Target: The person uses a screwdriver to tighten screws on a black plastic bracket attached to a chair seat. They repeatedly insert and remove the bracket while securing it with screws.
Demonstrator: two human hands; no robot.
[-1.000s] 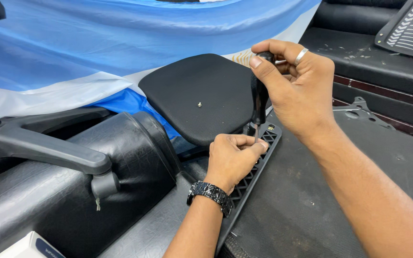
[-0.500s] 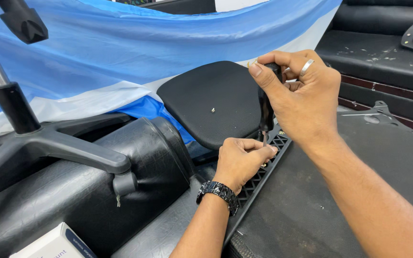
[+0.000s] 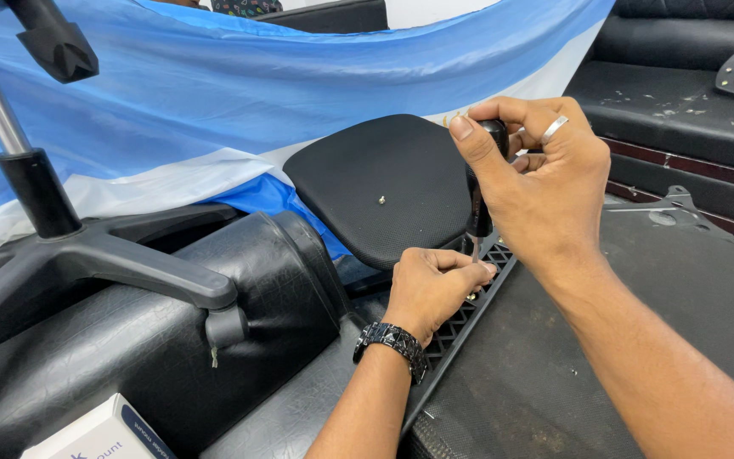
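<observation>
Single view: head-worn camera, looking down and forward from close above. Near: both forearms entering from the bottom edge. Far: blue-and-white sheet.

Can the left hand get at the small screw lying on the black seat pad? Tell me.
Probably yes. The left hand rests at the plastic grid just below the seat pad, and nothing lies between it and the screw. The right hand, gripping the screwdriver, stands to one side.

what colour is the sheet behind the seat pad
Blue with a white band, clearest in the head view: sheet, seat pad.
</observation>
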